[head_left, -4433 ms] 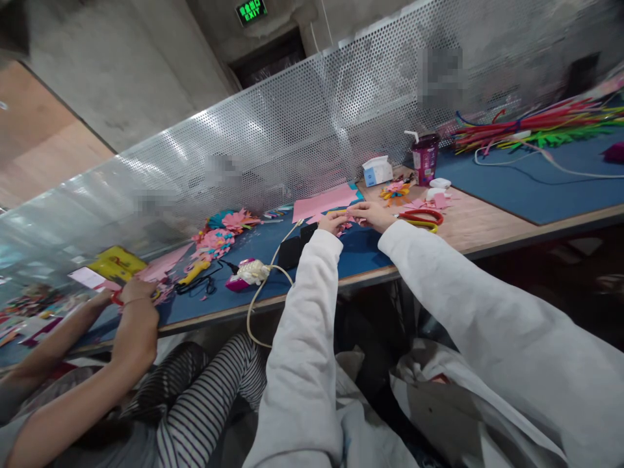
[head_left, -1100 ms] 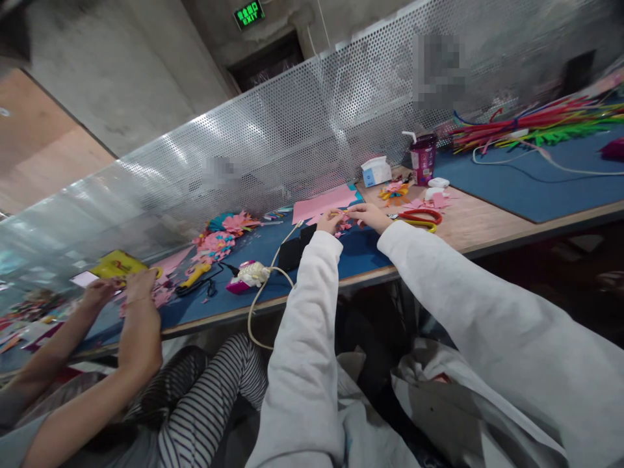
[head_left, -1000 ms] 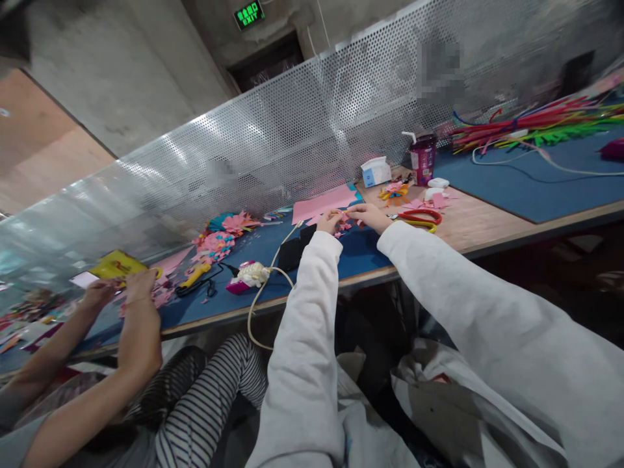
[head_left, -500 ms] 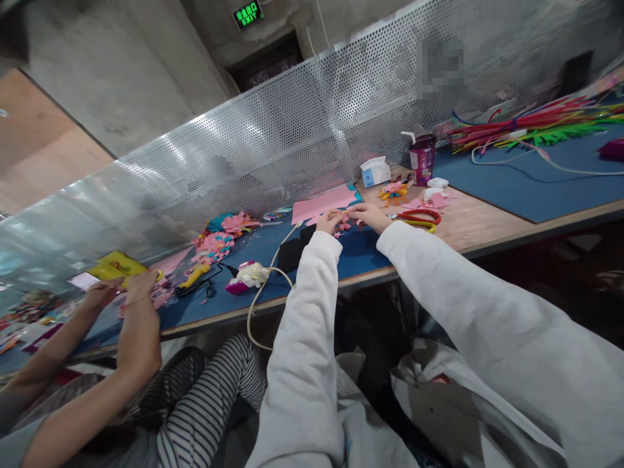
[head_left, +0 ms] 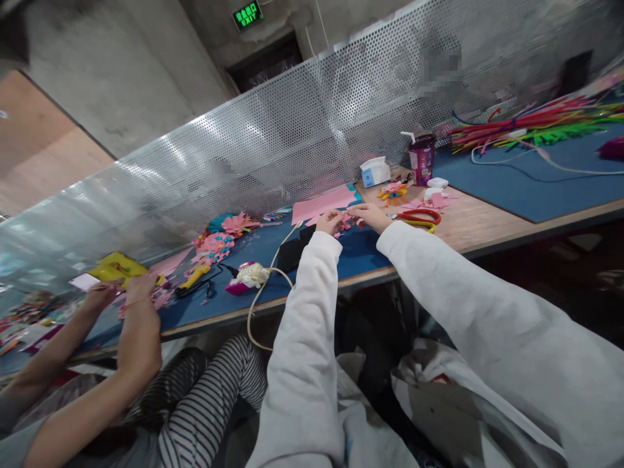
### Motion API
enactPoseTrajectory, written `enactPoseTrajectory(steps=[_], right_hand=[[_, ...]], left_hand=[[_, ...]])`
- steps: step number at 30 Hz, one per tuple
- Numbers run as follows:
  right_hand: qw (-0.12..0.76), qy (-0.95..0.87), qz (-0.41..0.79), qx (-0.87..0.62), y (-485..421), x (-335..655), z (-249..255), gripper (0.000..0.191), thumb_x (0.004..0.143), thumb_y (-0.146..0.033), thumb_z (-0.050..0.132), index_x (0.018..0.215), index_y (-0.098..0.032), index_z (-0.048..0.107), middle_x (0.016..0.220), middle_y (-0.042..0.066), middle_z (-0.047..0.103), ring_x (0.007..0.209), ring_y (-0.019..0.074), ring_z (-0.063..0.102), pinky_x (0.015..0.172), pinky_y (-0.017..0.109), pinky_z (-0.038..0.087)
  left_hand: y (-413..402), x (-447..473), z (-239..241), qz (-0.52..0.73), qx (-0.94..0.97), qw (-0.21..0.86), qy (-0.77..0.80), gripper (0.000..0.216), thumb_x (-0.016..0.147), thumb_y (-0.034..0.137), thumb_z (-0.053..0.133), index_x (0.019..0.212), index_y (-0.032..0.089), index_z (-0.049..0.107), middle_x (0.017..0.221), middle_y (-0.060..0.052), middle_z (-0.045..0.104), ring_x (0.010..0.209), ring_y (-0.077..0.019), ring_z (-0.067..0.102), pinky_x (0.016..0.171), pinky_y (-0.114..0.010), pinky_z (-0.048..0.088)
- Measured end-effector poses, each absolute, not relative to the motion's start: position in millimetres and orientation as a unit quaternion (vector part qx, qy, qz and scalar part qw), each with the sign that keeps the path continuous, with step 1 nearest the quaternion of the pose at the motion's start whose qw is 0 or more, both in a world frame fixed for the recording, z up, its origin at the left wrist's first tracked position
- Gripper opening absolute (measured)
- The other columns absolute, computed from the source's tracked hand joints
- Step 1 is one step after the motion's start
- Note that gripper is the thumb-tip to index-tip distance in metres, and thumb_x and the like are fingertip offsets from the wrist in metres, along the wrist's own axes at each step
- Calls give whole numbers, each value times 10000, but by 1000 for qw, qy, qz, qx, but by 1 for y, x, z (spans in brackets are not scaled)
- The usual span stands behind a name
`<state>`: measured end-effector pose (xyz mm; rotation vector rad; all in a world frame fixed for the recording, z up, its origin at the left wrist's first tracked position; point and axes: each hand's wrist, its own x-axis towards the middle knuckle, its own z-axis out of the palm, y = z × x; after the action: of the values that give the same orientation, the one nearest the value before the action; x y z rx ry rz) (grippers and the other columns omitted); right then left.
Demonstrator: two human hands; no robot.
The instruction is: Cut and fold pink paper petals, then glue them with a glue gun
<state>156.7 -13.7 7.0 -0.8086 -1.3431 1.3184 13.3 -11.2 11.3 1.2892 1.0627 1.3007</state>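
Sleeves reach from the near side to the left hand and right hand, whose fingers seem to pinch 1 small pink paper piece above the blue tabletop; uneven pulling could tear it. Its long axis and pointing are hidden. Farther lies a pink paper sheet.

Left arm, mine: sleeved to the wrist, extended forward. Right arm, mine: sleeved, slanting inward. My left hand: bare, fingers bent, pinching. My right hand: bare, pinching, fingertips near the left's.
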Motion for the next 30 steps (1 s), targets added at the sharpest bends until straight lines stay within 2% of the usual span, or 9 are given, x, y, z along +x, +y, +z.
enactPoseTrajectory(steps=[11, 16, 25, 30], right_hand=[[514, -578, 536, -337, -13, 158, 6, 182, 717, -262, 714, 657, -115, 626, 587, 9, 604, 468, 69, 498, 354, 164, 348], [513, -583, 529, -343, -13, 157, 7, 168, 727, -235, 705, 652, -111, 619, 515, -9, 558, 450, 68, 484, 354, 164, 346], [517, -595, 513, -340, -11, 157, 5, 140, 737, -201, 679, 641, -116, 621, 505, -16, 543, 462, 69, 492, 361, 156, 349], [508, -634, 467, -348, -7, 157, 1, 108, 754, -184, 631, 667, -119, 639, 467, -35, 526, 410, 59, 444, 371, 167, 349]], left_hand=[[-8, 12, 8, 547, 515, 505, 425, 243, 679, 166, 719, 684, 157, 477, 558, 25, 593, 483, -100, 588, 492, -225, 440], [-8, 11, 8, 542, 522, 503, 425, 268, 657, 195, 741, 683, 158, 478, 541, 31, 580, 499, -102, 595, 496, -217, 437], [-10, 12, 9, 546, 520, 494, 434, 247, 671, 178, 727, 681, 158, 481, 535, 35, 562, 485, -102, 584, 495, -216, 425], [-13, 14, 13, 534, 514, 497, 450, 251, 677, 175, 718, 702, 158, 470, 605, 10, 605, 489, -122, 605, 503, -233, 429]])
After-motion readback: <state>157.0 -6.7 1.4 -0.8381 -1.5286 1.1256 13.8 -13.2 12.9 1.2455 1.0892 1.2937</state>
